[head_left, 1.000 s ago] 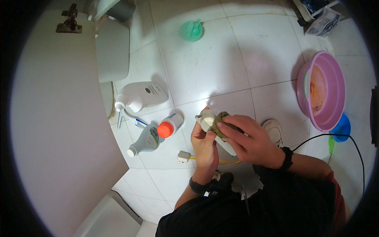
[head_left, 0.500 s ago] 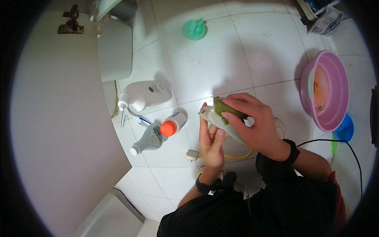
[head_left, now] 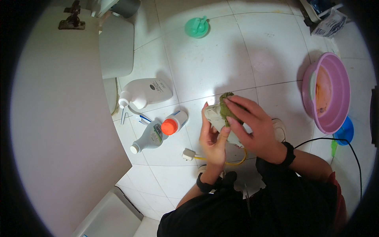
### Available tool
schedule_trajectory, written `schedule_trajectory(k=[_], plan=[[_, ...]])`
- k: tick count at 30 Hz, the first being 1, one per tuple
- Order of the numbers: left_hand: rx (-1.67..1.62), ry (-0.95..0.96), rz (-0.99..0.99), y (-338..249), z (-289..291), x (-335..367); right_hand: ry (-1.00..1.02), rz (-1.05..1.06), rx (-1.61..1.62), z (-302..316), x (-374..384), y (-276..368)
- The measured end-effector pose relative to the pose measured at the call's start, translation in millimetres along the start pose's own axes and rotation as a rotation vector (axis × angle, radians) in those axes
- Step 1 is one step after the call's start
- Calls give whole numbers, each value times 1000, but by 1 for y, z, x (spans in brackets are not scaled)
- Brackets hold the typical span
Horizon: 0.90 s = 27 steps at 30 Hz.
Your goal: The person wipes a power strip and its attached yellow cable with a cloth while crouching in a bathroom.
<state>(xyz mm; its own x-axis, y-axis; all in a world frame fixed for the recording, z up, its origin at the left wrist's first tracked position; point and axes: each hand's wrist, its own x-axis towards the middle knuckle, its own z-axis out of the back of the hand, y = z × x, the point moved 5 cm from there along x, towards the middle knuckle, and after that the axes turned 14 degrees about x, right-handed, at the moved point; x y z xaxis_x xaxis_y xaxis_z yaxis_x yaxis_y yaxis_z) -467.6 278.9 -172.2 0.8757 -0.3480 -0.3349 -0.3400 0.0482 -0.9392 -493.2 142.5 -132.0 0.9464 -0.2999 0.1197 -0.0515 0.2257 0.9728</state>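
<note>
My left hand [head_left: 213,144] grips a white, elongated power strip [head_left: 213,112] from its left side and underneath, the thumb towards me. Pressed against its upper face is a crumpled olive-green cloth [head_left: 226,112], pinched in the fingers of my right hand [head_left: 254,126]. Those fingers and the cloth hide part of the strip. A yellow cord [head_left: 237,163] loops below my hands and runs to a white plug [head_left: 188,154] on the floor.
Left of my hands are a white jug-shaped bottle [head_left: 148,93], an orange-capped bottle [head_left: 177,120], a grey bottle [head_left: 149,137] and a blue-and-white brush [head_left: 143,118]. A green lidded container [head_left: 196,27] sits farther off. At right are a pink basin [head_left: 342,93], blue bowl [head_left: 346,130] and black cable [head_left: 351,150].
The power strip has turned in my left hand, showing more of its upper face. My right hand has shifted slightly with the cloth, now more bunched up. The plug has slid a little left.
</note>
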Motion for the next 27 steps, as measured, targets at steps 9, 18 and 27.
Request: schedule_trajectory(k=[9,18,27], plan=[[-30,-3,40,12,0,1,66,60,-80,8,-2,-6],[-158,-73,126,27,19,9,167,115,-93,-7,-30,-6],[-260,18,158,23,3,3,72,190,-68,-12,9,6]])
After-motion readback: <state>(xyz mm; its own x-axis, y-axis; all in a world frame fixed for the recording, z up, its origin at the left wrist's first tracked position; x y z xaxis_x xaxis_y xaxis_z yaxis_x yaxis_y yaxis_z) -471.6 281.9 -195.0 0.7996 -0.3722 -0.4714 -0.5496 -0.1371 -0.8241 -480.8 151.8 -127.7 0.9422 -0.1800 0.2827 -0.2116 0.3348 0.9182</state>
